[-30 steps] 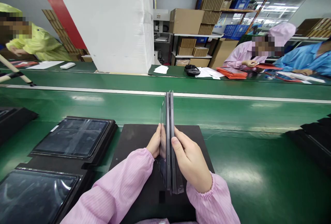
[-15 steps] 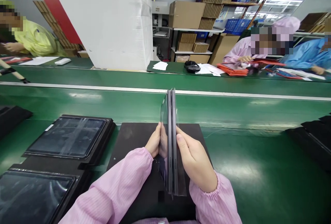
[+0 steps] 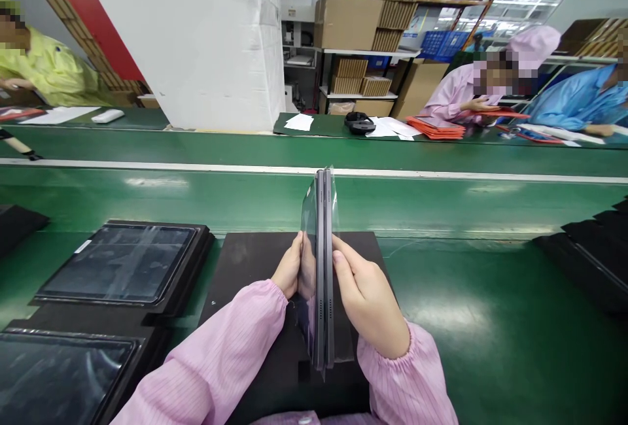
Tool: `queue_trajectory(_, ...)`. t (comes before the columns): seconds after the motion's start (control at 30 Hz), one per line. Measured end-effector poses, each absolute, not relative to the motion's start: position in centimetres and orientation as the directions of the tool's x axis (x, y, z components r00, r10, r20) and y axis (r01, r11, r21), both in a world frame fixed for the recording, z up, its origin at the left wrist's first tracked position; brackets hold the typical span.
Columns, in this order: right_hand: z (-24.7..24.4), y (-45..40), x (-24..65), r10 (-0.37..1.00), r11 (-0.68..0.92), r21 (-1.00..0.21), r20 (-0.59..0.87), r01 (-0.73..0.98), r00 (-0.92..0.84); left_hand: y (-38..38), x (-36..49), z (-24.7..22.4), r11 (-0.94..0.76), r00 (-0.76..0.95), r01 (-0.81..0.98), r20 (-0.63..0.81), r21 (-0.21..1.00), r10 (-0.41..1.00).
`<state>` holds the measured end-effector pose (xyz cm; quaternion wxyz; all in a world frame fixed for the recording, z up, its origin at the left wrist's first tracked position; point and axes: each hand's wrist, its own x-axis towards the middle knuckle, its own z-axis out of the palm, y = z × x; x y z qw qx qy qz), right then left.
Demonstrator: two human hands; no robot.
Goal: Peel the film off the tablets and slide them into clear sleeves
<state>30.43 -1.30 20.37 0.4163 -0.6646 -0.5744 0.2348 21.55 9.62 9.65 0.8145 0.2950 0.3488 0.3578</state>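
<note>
Head view: L hand point(image 3: 288, 269) & R hand point(image 3: 369, 297) grasp a pair of thin tablets point(image 3: 324, 268) btwn them, L palm & fingers flat on one outer face, R thumb & fingers on the other. Pair stands approx. upright on edge, side by side, w/ clear film point(image 3: 335, 203) sticking out at the top. It's above a black board point(image 3: 243, 258) on the green counter point(image 3: 461, 301).

Clock dirs. from the pair: far tablet point(image 3: 122, 263), face up on black backing, at 9; near tablet point(image 3: 53, 369), likewise, btwn 8 & 9, partly cut off. Black stack point(image 3: 596, 248) at 3. Dark headset-like item point(image 3: 360, 123) btwn 12 & 1; orange-red stack point(image 3: 436, 128) btwn 1 & 2, near a person in pink point(image 3: 454, 95). Person in blue point(image 3: 569, 106) at 2, person in yellow point(image 3: 56, 72) at 10.
</note>
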Motion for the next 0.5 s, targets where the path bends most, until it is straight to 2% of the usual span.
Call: queue_trajectory(0.5,20.96,-1.97,30.14,0.971,0.044,-0.842,0.164,0.537,0.177,9.41,21.51,9.84,0.532,0.491,-0.379,-0.323,0.757,0.809)
